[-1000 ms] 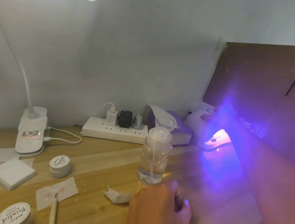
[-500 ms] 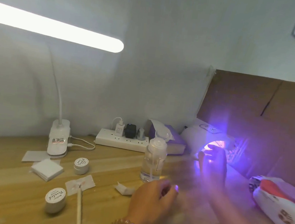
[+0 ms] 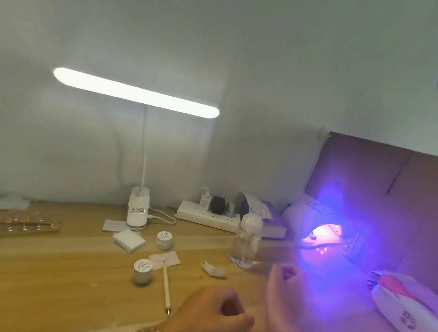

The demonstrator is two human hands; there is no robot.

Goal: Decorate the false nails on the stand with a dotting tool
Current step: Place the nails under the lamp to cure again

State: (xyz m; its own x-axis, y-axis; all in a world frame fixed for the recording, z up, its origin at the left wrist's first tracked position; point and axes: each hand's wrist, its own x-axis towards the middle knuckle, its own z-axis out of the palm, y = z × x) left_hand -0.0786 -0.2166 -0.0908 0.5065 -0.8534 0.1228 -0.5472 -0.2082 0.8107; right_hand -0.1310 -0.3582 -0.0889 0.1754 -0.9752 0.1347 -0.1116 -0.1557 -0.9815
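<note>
Slim cream dotting tool (image 3: 167, 286) on wooden desk (image 3: 60, 284); left hand (image 3: 212, 315) curled.

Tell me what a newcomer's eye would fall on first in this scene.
First, the white dome-shaped nail lamp at the back right of the wooden desk, which floods that corner with violet-blue light. Next, the long glowing white bar of the desk lamp, which hangs above the desk's middle left. Nearer the front, the slim cream dotting tool lies just right of a small round white-lidded pot.
</note>
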